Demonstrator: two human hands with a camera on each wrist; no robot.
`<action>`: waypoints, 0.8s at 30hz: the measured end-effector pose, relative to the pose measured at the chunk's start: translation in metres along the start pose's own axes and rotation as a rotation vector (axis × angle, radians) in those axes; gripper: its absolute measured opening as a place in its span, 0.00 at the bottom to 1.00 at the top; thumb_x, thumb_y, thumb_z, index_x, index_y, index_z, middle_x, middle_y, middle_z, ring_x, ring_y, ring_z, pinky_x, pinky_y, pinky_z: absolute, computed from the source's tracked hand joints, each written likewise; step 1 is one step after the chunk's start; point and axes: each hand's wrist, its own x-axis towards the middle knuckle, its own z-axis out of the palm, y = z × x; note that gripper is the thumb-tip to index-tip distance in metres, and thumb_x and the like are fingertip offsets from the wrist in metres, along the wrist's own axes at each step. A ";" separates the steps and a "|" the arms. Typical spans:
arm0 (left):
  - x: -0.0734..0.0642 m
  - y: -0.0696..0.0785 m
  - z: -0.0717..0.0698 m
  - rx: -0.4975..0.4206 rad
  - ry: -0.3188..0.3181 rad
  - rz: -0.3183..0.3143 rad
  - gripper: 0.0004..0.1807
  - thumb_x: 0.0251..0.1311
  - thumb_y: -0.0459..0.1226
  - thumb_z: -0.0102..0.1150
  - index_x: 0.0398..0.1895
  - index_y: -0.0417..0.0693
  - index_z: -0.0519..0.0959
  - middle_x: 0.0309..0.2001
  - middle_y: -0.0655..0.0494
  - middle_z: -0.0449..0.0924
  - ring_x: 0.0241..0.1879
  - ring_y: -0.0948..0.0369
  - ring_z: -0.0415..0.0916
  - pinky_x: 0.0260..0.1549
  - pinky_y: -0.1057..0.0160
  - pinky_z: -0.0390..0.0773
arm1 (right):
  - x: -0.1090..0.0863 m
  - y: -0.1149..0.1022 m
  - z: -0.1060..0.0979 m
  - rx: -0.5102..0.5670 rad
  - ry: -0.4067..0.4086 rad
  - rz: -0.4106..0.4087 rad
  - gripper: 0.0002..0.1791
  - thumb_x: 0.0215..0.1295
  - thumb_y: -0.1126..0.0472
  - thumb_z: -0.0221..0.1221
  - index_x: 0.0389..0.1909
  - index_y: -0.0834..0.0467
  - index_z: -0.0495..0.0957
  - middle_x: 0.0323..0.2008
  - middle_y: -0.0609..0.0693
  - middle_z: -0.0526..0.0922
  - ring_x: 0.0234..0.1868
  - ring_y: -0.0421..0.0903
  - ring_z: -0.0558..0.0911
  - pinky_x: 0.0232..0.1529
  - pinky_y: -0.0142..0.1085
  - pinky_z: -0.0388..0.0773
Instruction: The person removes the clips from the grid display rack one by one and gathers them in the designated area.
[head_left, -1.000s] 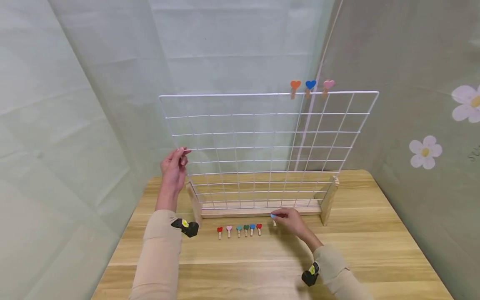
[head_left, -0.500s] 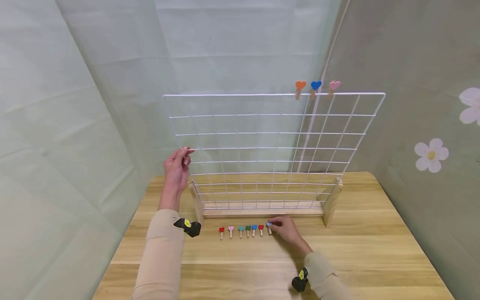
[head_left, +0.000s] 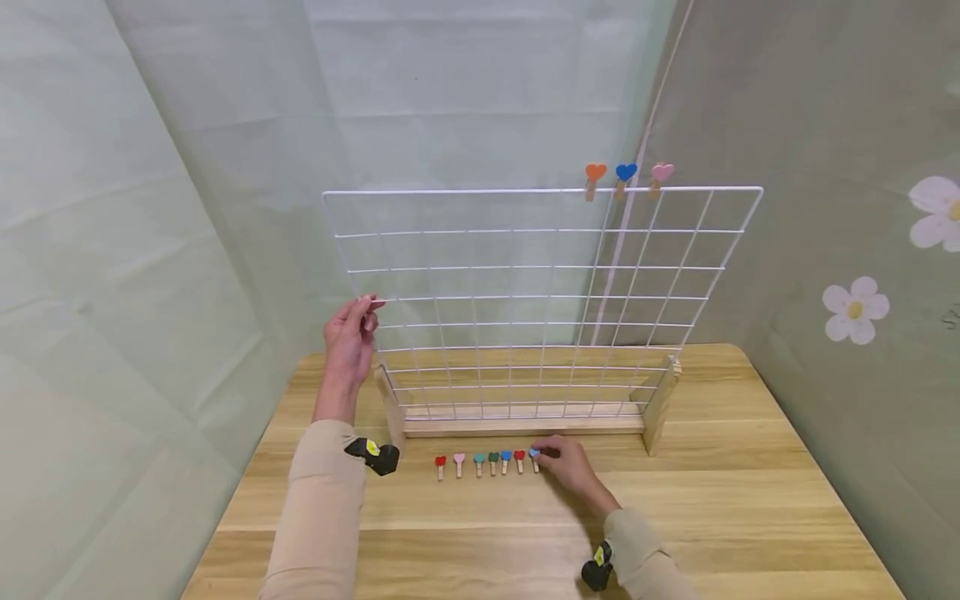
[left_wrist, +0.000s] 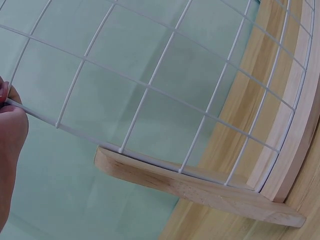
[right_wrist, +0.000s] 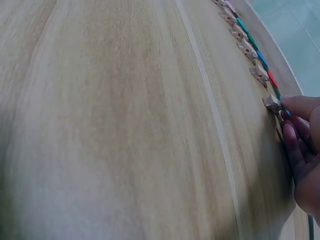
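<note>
My left hand (head_left: pixel 350 340) pinches the left edge wire of a white wire grid panel (head_left: pixel 450 192); in the left wrist view only part of that hand (left_wrist: pixel 11 135) shows. My right hand (head_left: pixel 570 464) pinches a small wooden clothespin with a light blue heart (head_left: pixel 535 461) at the right end of a row on the table. In the right wrist view, thumb and fingers close on this clothespin (right_wrist: pixel 271 103). Leftward in the row lie heart clothespins in red (head_left: pixel 520 462), blue (head_left: pixel 506 462), dark green (head_left: pixel 492 463), teal (head_left: pixel 479 465), pink (head_left: pixel 459 465) and red (head_left: pixel 440 467).
The grid stands in a wooden base (head_left: pixel 525 428) with side supports (head_left: pixel 657 408). Clipped on its top wire are orange (head_left: pixel 596 177), blue (head_left: pixel 625 177) and pink (head_left: pixel 661 175) heart clothespins. A wooden table (head_left: pixel 480 550) lies below; pale cloth (head_left: pixel 480 100) hangs behind.
My right hand has moved left with the light blue heart clothespin, from apart to beside the right red one at the row's end. The left hand keeps its hold on the grid.
</note>
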 end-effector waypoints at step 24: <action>-0.001 0.002 0.000 0.013 0.002 -0.017 0.14 0.68 0.26 0.51 0.27 0.39 0.84 0.27 0.50 0.83 0.21 0.66 0.65 0.22 0.74 0.65 | -0.009 -0.022 -0.038 0.118 0.027 0.152 0.09 0.63 0.68 0.62 0.43 0.65 0.83 0.42 0.56 0.84 0.45 0.53 0.81 0.46 0.43 0.77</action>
